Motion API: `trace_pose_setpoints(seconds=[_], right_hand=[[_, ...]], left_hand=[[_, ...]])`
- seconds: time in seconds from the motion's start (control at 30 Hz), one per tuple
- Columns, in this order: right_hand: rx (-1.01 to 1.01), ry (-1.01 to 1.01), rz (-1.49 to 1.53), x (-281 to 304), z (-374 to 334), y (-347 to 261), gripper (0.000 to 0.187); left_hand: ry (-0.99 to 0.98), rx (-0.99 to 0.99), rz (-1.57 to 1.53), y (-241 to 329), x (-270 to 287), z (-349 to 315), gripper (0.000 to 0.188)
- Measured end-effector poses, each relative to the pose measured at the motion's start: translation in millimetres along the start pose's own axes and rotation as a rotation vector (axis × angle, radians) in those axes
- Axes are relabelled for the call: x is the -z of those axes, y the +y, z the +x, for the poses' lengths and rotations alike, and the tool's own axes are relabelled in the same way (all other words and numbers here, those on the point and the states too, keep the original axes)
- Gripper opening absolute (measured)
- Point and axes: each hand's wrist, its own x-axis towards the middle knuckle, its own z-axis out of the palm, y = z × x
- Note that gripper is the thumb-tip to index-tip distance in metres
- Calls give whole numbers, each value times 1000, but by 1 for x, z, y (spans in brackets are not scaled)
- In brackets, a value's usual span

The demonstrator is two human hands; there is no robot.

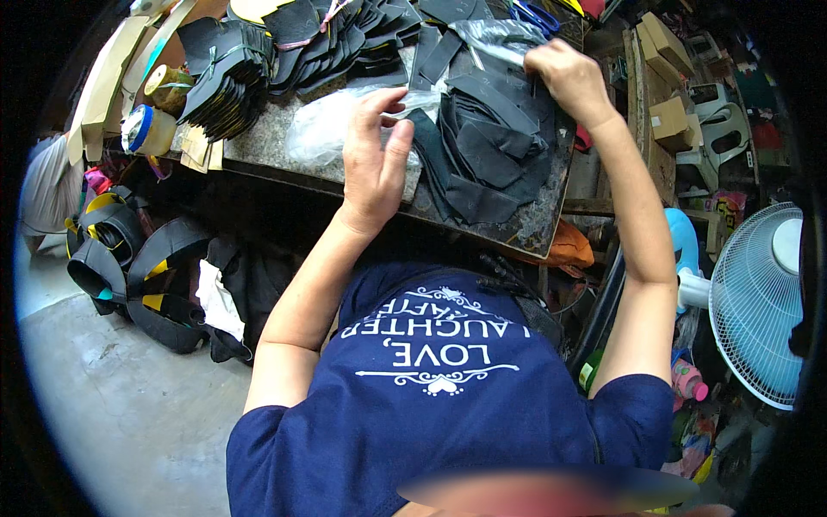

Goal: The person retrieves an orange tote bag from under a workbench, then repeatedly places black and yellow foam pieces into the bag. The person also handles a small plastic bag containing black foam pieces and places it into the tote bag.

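Note:
My left hand [376, 164] is raised over the near part of the workbench [258, 129], thumb and fingers apart, with nothing seen in it. Beside its fingers lies a crumpled clear plastic bag [320, 127]. To the right of that hand is a loose heap of flat black cut pieces [493, 142], some overlapping at the bench's near edge. My right hand [570, 82] is at the heap's far right side, its fingers curled down; what they hold, if anything, is hidden. Another clear plastic sheet or bag [495, 36] lies just left of it.
Tied stacks of black pieces [226, 73] and more loose stacks [345, 43] fill the far left. A jar with a blue lid [148, 129] stands at the left edge. Black curved items [164, 276] lie on the floor. A fan [758, 302] stands at right, near plastic chairs [722, 129].

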Motion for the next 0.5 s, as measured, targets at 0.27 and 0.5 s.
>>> trace_pose_setpoints(seconds=[0.27, 0.5], right_hand=[[-315, 27, 389, 27, -28, -31, 19], [-79, 77, 495, 45, -28, -104, 58]], left_hand=[[66, 104, -210, 5, 16, 13, 33], [-143, -313, 706, 8, 39, 23, 24]])
